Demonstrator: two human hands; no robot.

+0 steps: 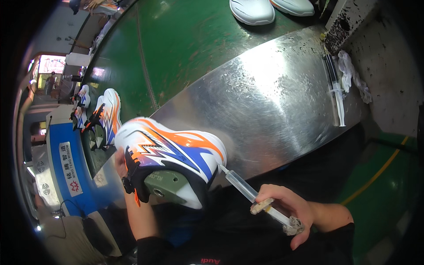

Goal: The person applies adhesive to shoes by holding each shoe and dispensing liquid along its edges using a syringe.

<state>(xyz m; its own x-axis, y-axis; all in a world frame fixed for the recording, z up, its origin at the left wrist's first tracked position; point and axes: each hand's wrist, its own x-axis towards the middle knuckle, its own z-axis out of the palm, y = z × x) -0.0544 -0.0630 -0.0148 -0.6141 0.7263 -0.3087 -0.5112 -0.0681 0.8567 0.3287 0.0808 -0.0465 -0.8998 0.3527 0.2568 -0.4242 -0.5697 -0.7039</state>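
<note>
My left hand (120, 163) supports a white, orange and purple sneaker (195, 145) from its far side, with most of the fingers hidden behind the shoe. A green plastic shoe last (167, 184) fills the sneaker's opening. In my right hand (293, 202) is a clear plastic syringe (241, 185), gripped at its wrapped flange and plunger end. The tip of the syringe is at the heel of the sneaker, by the edge where upper meets sole. The shoe is held tilted above a metal plate (265, 99).
A green conveyor belt (185, 49) runs beyond the plate, carrying white-toed shoes (253, 11) and several lasted sneakers (109, 112). A second syringe with dark contents (334, 79) lies at the right by a crumpled white wrapping (346, 71). A stained metal post (347, 26) stands behind it. A blue machine housing (68, 155) is at left.
</note>
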